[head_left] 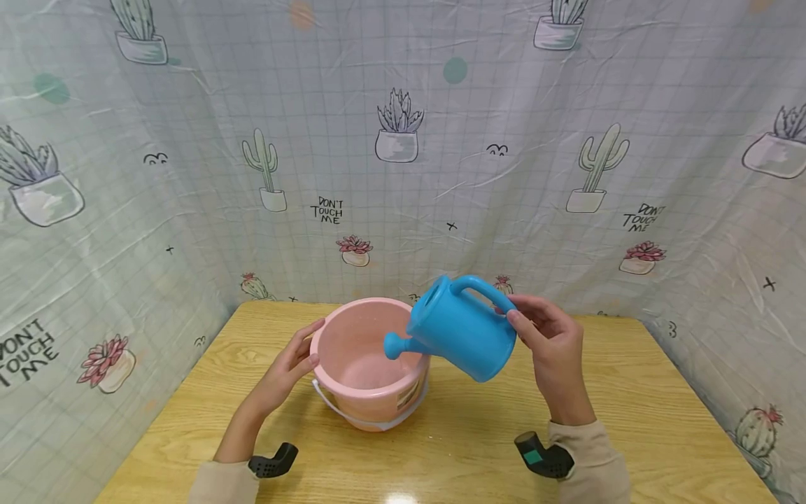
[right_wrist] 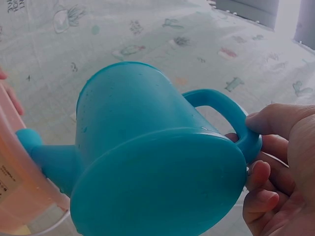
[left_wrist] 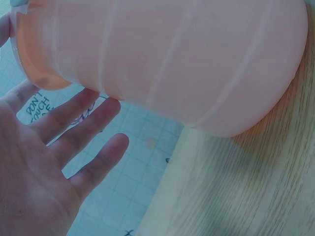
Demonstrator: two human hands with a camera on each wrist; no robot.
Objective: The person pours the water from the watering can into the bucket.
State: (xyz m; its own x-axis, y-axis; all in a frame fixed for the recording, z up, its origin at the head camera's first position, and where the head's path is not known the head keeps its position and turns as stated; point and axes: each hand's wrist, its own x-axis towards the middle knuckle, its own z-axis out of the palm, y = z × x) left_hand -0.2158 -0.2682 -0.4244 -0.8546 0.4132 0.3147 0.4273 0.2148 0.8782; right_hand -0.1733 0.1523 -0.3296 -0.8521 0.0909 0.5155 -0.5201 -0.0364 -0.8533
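A blue watering can (head_left: 466,329) is tilted to the left above the table, its spout head (head_left: 394,345) over the mouth of a pink bucket (head_left: 362,392). My right hand (head_left: 557,343) grips the lower end of the can's handle, thumb on the outer side, as the right wrist view shows. Small drops cling to the can (right_wrist: 133,103). My left hand (head_left: 286,367) rests against the left side of the upright bucket, with fingertips and thumb at the rim. In the left wrist view its fingers (left_wrist: 86,125) are spread and fairly straight along the bucket wall (left_wrist: 162,64).
The bucket stands on a wood-grain table (head_left: 504,434), its white carrying handle (head_left: 380,424) hanging down in front. A cactus-print sheet (head_left: 403,189) hangs behind the table and along both sides. Black wrist devices (head_left: 273,462) show at both sleeves.
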